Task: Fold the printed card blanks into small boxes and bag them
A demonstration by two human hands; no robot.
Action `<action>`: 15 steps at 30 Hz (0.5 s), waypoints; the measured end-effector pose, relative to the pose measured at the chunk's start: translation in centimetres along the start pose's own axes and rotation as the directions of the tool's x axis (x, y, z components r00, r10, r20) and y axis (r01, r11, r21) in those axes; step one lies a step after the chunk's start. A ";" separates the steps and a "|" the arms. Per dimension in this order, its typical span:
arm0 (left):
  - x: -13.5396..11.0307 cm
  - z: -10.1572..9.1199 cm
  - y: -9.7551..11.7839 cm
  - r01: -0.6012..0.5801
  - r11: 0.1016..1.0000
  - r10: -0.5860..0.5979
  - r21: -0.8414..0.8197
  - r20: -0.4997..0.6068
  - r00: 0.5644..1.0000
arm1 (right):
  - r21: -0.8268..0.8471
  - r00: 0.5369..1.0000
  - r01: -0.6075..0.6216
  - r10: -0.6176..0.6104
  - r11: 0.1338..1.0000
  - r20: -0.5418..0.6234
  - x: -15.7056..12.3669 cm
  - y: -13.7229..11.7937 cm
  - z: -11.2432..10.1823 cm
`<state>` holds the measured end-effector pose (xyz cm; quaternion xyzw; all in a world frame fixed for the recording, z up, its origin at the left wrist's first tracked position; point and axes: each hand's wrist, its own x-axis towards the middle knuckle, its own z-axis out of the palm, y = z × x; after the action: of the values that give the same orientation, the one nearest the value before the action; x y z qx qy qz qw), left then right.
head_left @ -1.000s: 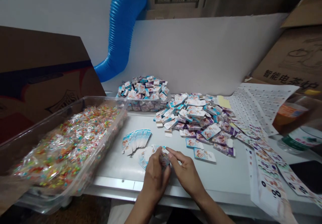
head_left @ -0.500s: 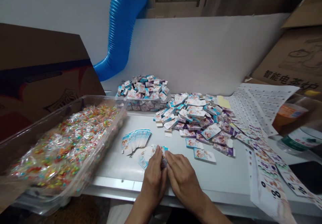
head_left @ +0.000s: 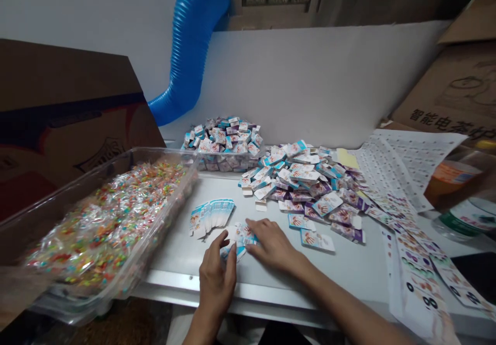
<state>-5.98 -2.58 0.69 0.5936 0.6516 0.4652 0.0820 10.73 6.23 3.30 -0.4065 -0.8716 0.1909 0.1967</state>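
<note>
Small printed cartons [head_left: 245, 234] lie under the flat right hand [head_left: 272, 247]; left hand [head_left: 216, 278], apart, just beside them at seven o'clock.

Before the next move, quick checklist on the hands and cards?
1. Right hand on the cards: ok, fingers rest on a small pile of printed cards, not gripping.
2. Left hand grip: not ok, its fingers stand open, holding nothing.
3. Left hand contact with the blue-and-white card: cannot tell, the fingers are right beside it.
4. Fanned row of cards: ok, lies apart from both hands.
5. Clear plastic tray of wrapped pieces: ok, both hands are apart from it.
</note>
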 end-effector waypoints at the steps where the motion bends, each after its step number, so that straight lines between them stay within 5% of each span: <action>1: 0.0 0.1 0.0 0.006 1.000 -0.006 0.003 0.014 1.000 | -0.090 0.999 0.031 -0.028 0.996 0.028 -0.1 -0.4 0.9; 9: 0.4 0.3 0.8 0.164 0.983 -0.149 -0.084 0.162 0.976 | -0.333 0.978 0.201 -0.207 0.921 0.020 0.1 0.4 1.1; 15: 1.9 1.4 2.2 0.328 0.926 -0.260 -0.189 0.313 0.914 | -0.428 0.894 0.247 -0.375 0.869 -0.245 -0.8 -0.7 1.5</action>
<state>-4.07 -0.54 2.36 0.5341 0.6550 0.4326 0.3139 9.97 4.91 2.22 -0.3150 -0.9027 -0.0875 0.2799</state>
